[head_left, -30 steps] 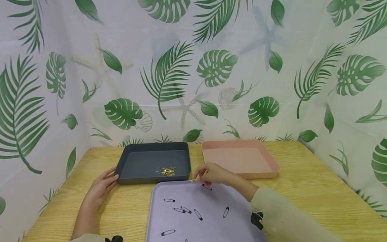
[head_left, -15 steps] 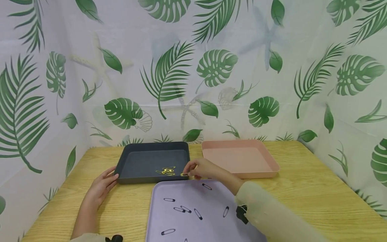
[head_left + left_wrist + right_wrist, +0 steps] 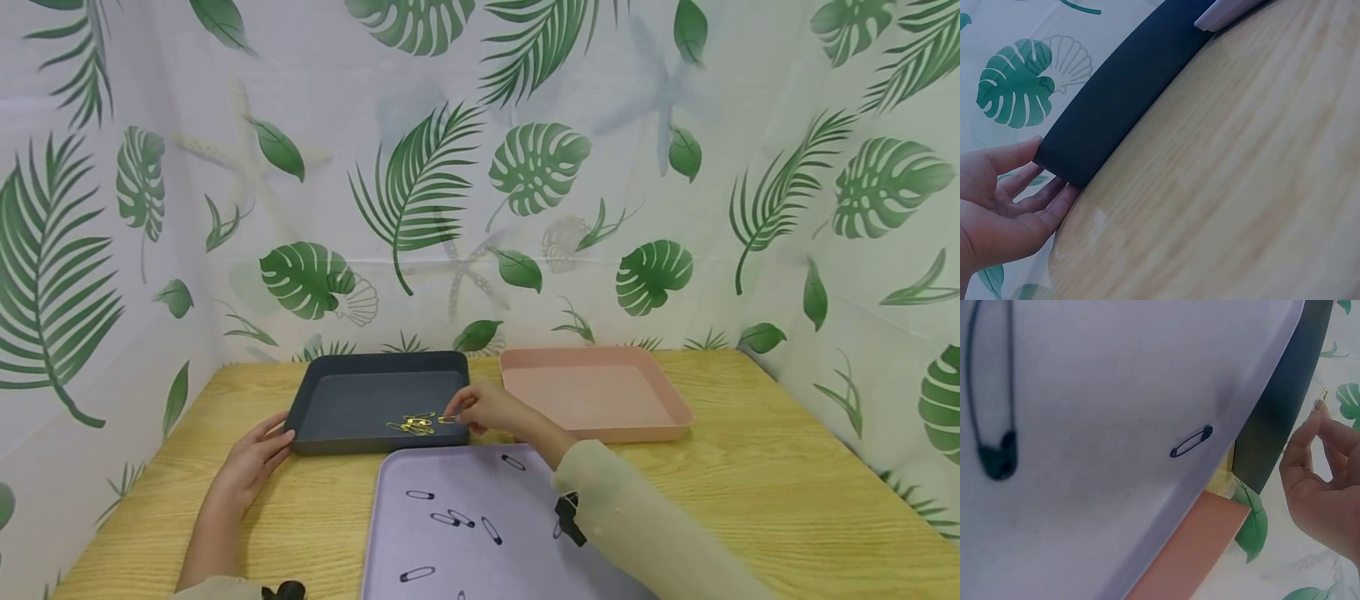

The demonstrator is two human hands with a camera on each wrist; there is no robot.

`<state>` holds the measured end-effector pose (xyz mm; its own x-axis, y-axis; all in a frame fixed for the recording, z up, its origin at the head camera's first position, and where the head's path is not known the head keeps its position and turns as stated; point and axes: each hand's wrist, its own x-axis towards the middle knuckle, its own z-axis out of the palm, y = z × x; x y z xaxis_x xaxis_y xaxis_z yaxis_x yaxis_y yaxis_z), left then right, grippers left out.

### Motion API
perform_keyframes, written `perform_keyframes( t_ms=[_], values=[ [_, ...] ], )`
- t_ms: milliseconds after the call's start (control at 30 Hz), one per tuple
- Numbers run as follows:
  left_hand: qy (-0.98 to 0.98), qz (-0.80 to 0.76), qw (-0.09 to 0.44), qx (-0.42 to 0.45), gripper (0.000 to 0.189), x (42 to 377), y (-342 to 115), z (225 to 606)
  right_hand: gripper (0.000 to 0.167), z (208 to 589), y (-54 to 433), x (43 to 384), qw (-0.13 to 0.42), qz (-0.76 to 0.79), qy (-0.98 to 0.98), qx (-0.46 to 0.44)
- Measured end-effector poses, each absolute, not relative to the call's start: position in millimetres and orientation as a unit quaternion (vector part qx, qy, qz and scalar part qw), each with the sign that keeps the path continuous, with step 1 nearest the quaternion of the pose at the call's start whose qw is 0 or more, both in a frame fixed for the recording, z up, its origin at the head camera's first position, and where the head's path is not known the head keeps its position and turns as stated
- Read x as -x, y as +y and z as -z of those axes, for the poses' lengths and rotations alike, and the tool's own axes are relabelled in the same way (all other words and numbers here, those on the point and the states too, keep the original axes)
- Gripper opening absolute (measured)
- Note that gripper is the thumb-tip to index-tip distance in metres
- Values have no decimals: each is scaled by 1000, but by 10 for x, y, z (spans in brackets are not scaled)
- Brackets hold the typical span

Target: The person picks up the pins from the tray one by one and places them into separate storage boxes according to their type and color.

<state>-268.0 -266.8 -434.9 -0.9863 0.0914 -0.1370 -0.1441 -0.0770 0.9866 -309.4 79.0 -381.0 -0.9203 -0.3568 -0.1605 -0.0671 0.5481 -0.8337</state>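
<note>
My right hand (image 3: pixel 489 407) pinches a gold safety pin (image 3: pixel 446 419) between thumb and fingertips, above the right part of the dark grey tray (image 3: pixel 330 447). In the right wrist view the gold safety pin (image 3: pixel 1323 397) sticks up from the fingertips. Just left of it, several gold safety pins (image 3: pixel 415 425) lie in a small heap in that tray. My left hand (image 3: pixel 251 467) rests against the tray's left side near its front corner, fingers fairly straight. Several black safety pins (image 3: pixel 491 531) lie scattered on the lilac tray (image 3: pixel 382 500); my right sleeve partly covers one.
A pink tray (image 3: pixel 667 433) stands to the right of the dark one, with a narrow gap between them. All three trays are on a wooden table (image 3: pixel 765 483). Behind rises a white cloth (image 3: pixel 450 325) printed with green leaves.
My right hand has carried the gold safety pin leftward from the lilac tray's far edge, over the dark tray's rim to beside the heap. My left hand has stayed in place.
</note>
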Motion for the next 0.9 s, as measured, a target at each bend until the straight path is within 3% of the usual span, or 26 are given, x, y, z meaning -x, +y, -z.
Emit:
perform_keyframes(
  t_ms=[900],
  values=[
    [678,-730,79,28,59,2687,-2672,4355,15,3885,331,3325,133,447,876,121]
  ],
)
